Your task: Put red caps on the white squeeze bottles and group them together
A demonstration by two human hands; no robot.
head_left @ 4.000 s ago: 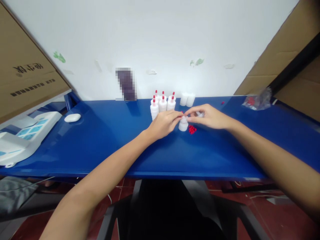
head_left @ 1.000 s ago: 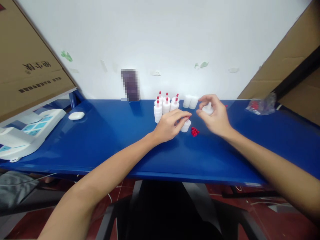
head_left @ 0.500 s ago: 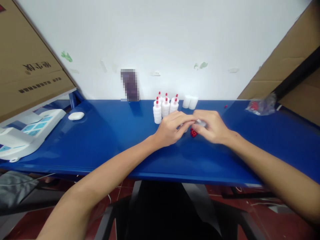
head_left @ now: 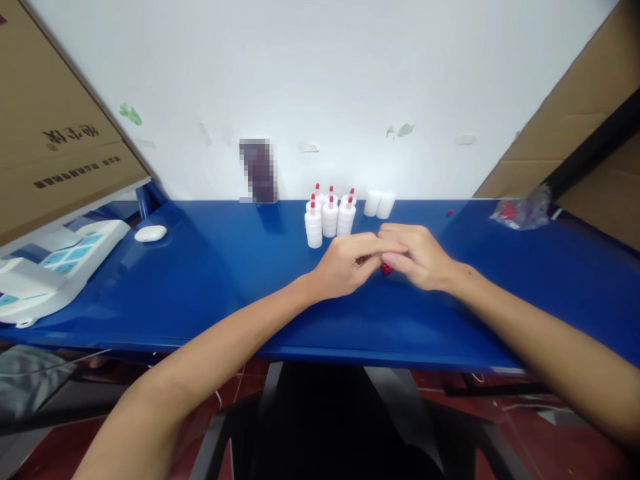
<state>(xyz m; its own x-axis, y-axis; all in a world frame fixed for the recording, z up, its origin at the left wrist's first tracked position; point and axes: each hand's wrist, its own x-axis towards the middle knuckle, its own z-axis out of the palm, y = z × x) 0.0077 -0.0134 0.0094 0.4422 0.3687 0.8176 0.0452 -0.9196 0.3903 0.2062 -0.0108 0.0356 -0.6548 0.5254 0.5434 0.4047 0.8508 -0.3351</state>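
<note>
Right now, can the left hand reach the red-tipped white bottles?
Probably yes: the red-tipped white bottles stand just beyond the left hand with nothing visible between, though that hand overlaps the right hand.

The left hand (head_left: 347, 265) meets the right hand (head_left: 423, 257) beside red caps (head_left: 386, 269), near white bottles (head_left: 330, 221).

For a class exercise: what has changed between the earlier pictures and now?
Since a second ago, the right hand has moved left and nearer the person, meeting the left hand. Its white nozzled plastic piece and the white bottle by the left hand are now hidden, so any release is unclear. The small red caps are partly covered. The red-tipped white plastic bottles and two plain white cylinders stayed put.
</note>
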